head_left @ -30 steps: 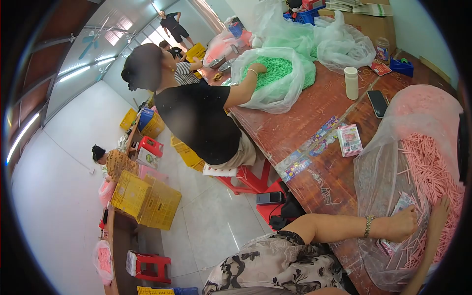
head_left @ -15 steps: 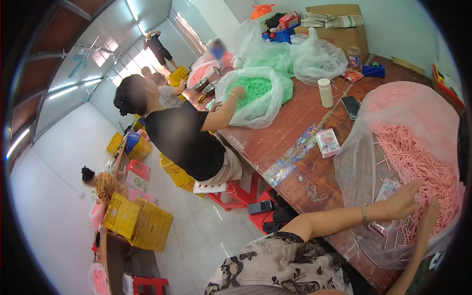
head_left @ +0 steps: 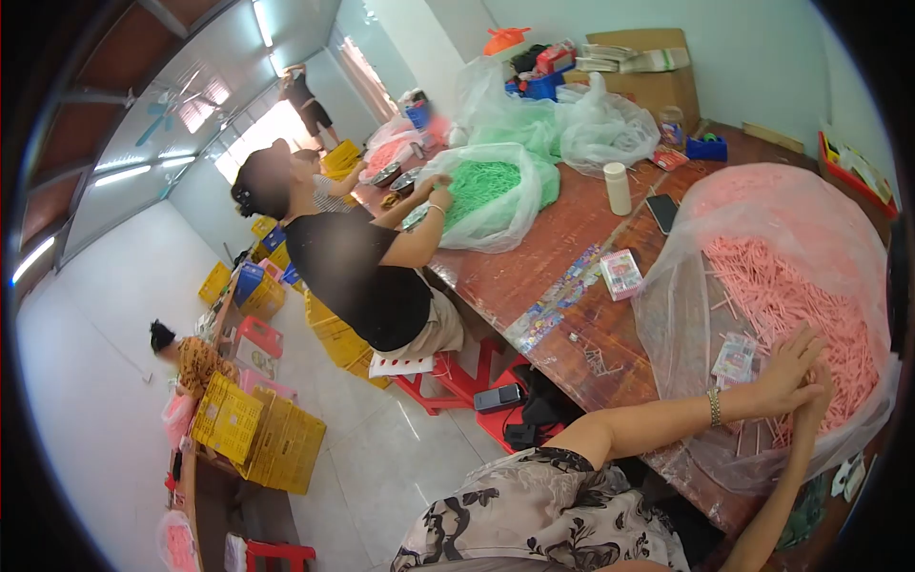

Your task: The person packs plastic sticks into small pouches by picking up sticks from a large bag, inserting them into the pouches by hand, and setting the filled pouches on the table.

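My left hand [head_left: 789,374], with a metal watch at the wrist, reaches over a heap of thin pink sticks [head_left: 786,296] in a large clear plastic bag [head_left: 667,305]. Its fingers are stretched out and nothing shows in them. My right hand [head_left: 812,393] comes up from the lower right and meets the left hand at the near side of the heap. Most of its fingers are hidden or overlapped, so I cannot tell their grip. Beside my left hand, a printed packet [head_left: 736,358] lies on the bag, with several loose sticks around it.
Another printed packet [head_left: 621,275], a phone [head_left: 661,214] and a cream bottle [head_left: 618,189] are on the red-brown table [head_left: 562,238]. A co-worker [head_left: 353,276] in black reaches into a bag of green sticks [head_left: 484,189]. Yellow crates [head_left: 276,439] stand at the left; a red stool [head_left: 457,381] is by the table.
My hands, apart over the pink sticks before, have come together and overlap. The view has shifted slightly. The co-worker's hands are now both at the green bag's near edge.
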Demonstrator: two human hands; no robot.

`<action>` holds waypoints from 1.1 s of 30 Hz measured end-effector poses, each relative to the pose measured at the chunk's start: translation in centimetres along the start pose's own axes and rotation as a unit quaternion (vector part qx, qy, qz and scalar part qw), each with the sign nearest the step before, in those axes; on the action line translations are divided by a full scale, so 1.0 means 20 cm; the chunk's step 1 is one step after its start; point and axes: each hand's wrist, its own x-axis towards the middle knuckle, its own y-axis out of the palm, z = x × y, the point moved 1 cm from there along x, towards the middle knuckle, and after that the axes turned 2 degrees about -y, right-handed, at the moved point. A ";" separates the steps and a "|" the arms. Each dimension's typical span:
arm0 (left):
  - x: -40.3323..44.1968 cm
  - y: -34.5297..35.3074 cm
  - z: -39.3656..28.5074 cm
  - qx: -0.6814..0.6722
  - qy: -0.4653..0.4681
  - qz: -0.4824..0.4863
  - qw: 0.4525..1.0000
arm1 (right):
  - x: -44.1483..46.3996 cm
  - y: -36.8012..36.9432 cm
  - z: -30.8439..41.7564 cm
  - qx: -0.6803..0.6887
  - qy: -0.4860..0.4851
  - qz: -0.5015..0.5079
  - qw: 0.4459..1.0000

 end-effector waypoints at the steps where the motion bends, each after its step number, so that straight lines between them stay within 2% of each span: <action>1: 0.00 0.01 0.01 -0.047 -0.024 -0.033 0.998 | 0.02 -0.01 0.00 0.039 -0.015 -0.028 0.999; 2: -0.01 0.02 0.04 -0.091 -0.046 -0.069 0.992 | -0.01 0.00 -0.13 0.034 -0.040 -0.040 0.998; 3: -0.03 0.10 0.07 -0.091 -0.067 -0.106 0.988 | -0.02 0.03 -0.15 0.086 -0.005 -0.072 0.994; 4: -0.03 0.07 0.01 -0.197 -0.119 -0.062 0.971 | -0.04 0.07 -0.16 0.141 0.027 -0.108 0.984; 5: -0.03 0.03 -0.04 -0.295 -0.178 -0.029 0.938 | -0.05 0.10 -0.16 0.195 0.055 -0.147 0.968; 7: -0.04 -0.04 -0.16 -0.542 -0.244 0.078 0.801 | -0.07 0.14 -0.15 0.241 0.101 -0.158 0.952; 8: -0.03 0.06 -0.12 -0.599 -0.231 0.068 0.764 | -0.07 0.16 -0.13 0.250 0.111 -0.151 0.950; 10: 0.01 0.21 -0.01 -0.614 -0.226 0.057 0.755 | -0.07 0.18 -0.10 0.260 0.121 -0.139 0.948; 11: 0.01 0.27 0.06 -0.573 -0.233 0.053 0.784 | -0.07 0.19 -0.09 0.263 0.123 -0.130 0.948; 13: 0.02 0.34 0.09 -0.544 -0.263 -0.002 0.797 | -0.08 0.19 -0.09 0.264 0.127 -0.114 0.949; 15: 0.05 0.35 0.04 -0.560 -0.303 -0.104 0.764 | -0.08 0.18 -0.08 0.272 0.140 -0.107 0.946; 18: -0.01 0.18 -0.02 -0.519 -0.228 -0.013 0.824 | -0.06 0.17 -0.04 0.315 0.166 -0.113 0.928; 21: -0.05 0.02 -0.13 -0.365 -0.294 -0.059 0.881 | -0.02 0.05 0.00 0.274 0.102 -0.062 0.954; 23: -0.05 0.06 -0.07 -0.192 -0.130 -0.201 0.952 | -0.02 0.01 0.01 0.249 0.060 -0.026 0.966; 25: -0.04 -0.02 -0.11 -0.134 -0.046 -0.182 0.973 | -0.04 0.02 -0.08 0.239 0.103 0.032 0.965; 26: -0.02 -0.09 -0.11 -0.169 -0.048 -0.095 0.980 | -0.06 0.04 -0.12 0.235 0.125 0.060 0.962; 27: -0.01 -0.14 -0.14 -0.203 -0.050 -0.007 0.978 | -0.07 0.04 -0.11 0.242 0.119 0.046 0.962; 30: -0.03 -0.08 -0.11 -0.186 0.029 -0.107 0.976 | -0.06 0.05 -0.03 0.262 0.099 0.007 0.960; 32: -0.03 -0.09 -0.10 -0.178 0.048 -0.111 0.977 | -0.06 0.05 0.00 0.275 0.083 -0.019 0.958; 33: -0.02 -0.10 -0.10 -0.173 0.058 -0.112 0.977 | -0.06 0.04 -0.01 0.256 0.069 0.000 0.964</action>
